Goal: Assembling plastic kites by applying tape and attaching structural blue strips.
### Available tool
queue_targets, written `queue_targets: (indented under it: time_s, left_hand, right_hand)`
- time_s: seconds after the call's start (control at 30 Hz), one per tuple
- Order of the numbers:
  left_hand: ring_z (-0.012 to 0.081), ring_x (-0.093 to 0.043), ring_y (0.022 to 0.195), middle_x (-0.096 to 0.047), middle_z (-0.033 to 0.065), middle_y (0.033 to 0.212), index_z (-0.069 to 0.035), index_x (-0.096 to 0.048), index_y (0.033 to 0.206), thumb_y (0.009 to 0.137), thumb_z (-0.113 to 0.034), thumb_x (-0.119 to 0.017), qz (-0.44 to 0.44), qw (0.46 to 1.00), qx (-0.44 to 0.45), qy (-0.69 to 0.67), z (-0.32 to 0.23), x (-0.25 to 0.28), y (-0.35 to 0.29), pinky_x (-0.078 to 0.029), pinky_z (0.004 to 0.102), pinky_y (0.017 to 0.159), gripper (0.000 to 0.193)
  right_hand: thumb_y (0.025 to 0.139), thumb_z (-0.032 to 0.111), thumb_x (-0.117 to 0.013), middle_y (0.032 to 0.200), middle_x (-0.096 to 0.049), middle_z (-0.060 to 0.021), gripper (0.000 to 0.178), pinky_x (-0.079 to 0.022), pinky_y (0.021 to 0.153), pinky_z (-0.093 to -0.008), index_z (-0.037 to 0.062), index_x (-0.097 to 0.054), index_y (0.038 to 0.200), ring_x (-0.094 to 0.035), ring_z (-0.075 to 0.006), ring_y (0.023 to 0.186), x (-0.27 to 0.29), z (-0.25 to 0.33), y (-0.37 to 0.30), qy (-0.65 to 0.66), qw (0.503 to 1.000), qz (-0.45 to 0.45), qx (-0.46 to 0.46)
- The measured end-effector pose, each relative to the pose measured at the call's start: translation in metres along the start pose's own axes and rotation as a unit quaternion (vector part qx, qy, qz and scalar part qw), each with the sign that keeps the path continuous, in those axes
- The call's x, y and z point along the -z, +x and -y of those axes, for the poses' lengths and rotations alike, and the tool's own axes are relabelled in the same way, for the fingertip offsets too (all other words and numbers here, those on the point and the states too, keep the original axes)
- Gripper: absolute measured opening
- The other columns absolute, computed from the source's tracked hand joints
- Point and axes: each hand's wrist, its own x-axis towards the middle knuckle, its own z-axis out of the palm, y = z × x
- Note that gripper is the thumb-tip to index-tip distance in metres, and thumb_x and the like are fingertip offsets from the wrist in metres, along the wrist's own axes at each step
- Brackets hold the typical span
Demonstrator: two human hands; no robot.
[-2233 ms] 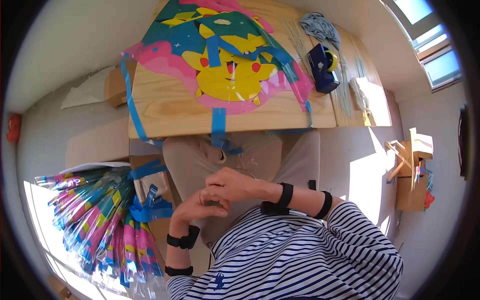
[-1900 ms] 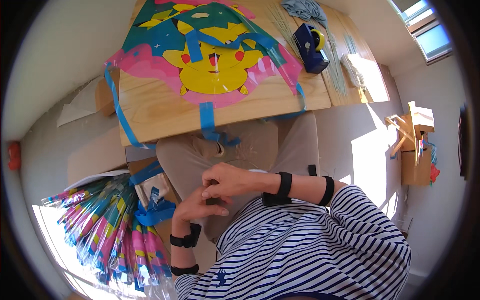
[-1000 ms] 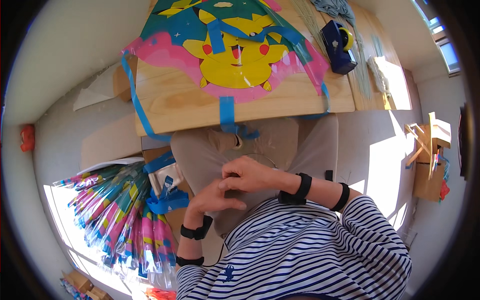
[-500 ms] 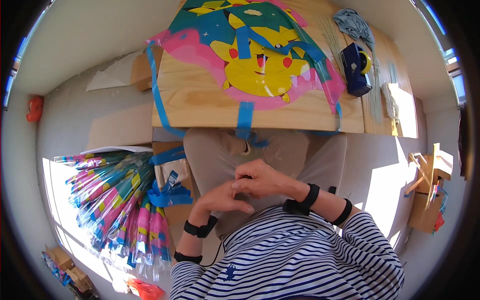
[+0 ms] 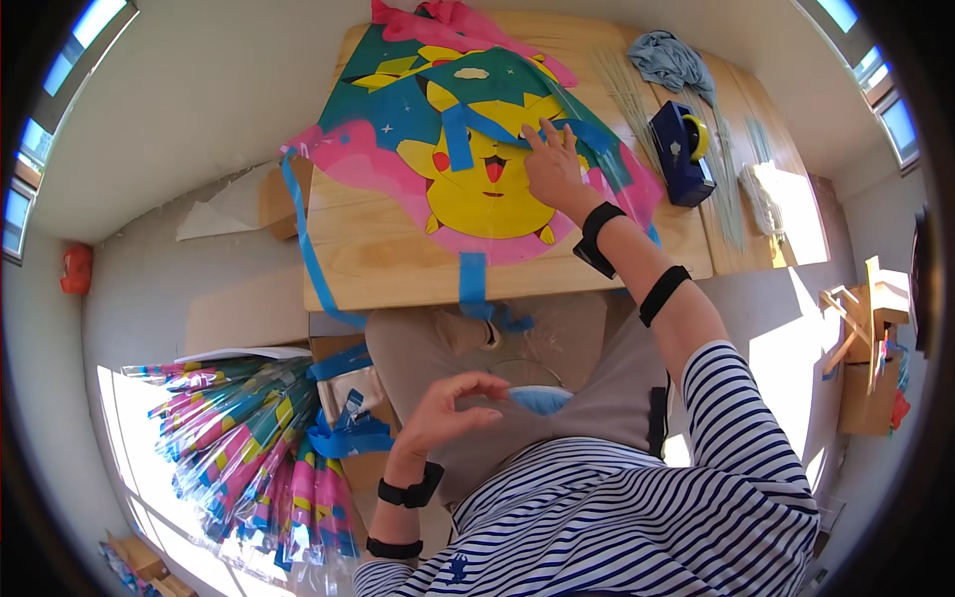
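A thin printed sheet (image 5: 487, 204), shaped like a kite with a yellow cartoon figure on pink and green, lies on the wooden table (image 5: 388, 274). Blue strips (image 5: 476, 284) trail off its edges, and another blue strip (image 5: 587, 134) lies across its upper part. My right hand (image 5: 554, 164) reaches over the sheet, fingers spread, at this upper strip; whether the fingertips press on it I cannot tell. Above my lap, my left hand (image 5: 448, 413) is empty, its fingers curved and apart from the thumb.
At the table's right are a dark blue tape dispenser (image 5: 681, 159), thin rods (image 5: 731, 184), a grey cloth (image 5: 671, 62) and a clear packet (image 5: 761, 199). Many wrapped colourful bundles (image 5: 249, 428) fan out on the left. Cardboard boxes (image 5: 860, 388) stand at the right.
My hands were together above my lap. The right has moved forward onto the sheet with its fingers spread; the left stays over my lap, now apart from it. The view has shifted slightly.
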Motion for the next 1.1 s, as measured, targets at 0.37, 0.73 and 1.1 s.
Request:
queue_targets:
  time_s: [0.37,0.73,1.1]
  left_hand:
    - [0.0197,-0.063,0.111,-0.066,0.0106,0.119,0.001,-0.055,0.129,0.099,-0.024,-0.060,-0.169,0.944,-0.039,-0.279,0.010,-0.024,0.083,-0.050,0.0331,0.098,0.039]
    - [0.0231,-0.069,0.089,-0.070,0.0131,0.100,-0.002,-0.060,0.112,0.093,-0.005,-0.065,-0.187,0.895,-0.116,-0.388,-0.008,-0.034,0.124,-0.056,0.0412,0.091,0.020]
    - [0.0095,-0.064,0.087,-0.068,0.0050,0.094,0.002,-0.060,0.106,0.087,0.007,-0.066,-0.172,0.971,-0.163,-0.028,-0.028,-0.095,0.096,-0.054,0.0237,0.078,0.021]
  right_hand:
    - [0.085,0.006,-0.071,0.101,-0.068,-0.0086,0.016,-0.050,0.079,-0.0304,-0.0042,-0.071,0.098,-0.064,-0.0190,0.091,0.124,0.059,-0.142,0.683,0.721,0.112,-0.038]
    - [0.084,0.004,-0.070,0.093,-0.066,-0.0072,0.010,-0.049,0.073,-0.0278,-0.0041,-0.070,0.090,-0.061,-0.0146,0.083,0.119,0.040,-0.271,0.732,0.609,0.231,-0.200]
    - [0.092,0.013,-0.068,0.084,-0.061,0.0031,0.015,-0.044,0.067,-0.0221,-0.0012,-0.068,0.093,-0.053,-0.0050,0.079,0.137,0.047,-0.209,0.837,0.476,0.077,-0.259]
